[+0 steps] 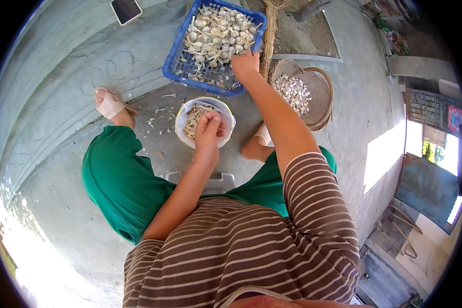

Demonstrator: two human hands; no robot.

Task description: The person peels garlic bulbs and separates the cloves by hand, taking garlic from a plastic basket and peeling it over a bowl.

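Over a white-lined bucket [227, 109] with dry stalk and skin scraps [192, 120] in it, my left hand [209, 129] is closed, fingers curled together. Whatever it holds is hidden by the fingers. My right hand [245, 66] reaches to the right side of a blue plastic crate [170, 64]. Its fingers are curled down beside a heap of garlic bulbs [220, 33]; what lies under them cannot be seen. A round wicker basket [321, 97] to the right of my right forearm holds a pile of loose garlic cloves [291, 94].
A straw broom [268, 41] lies along the crate's right side. A phone or tablet [126, 10] rests on the floor at upper left. My sandalled foot [110, 104] is left of the bucket, near scattered skins [151, 122]. A grey stool [220, 180] is under me.
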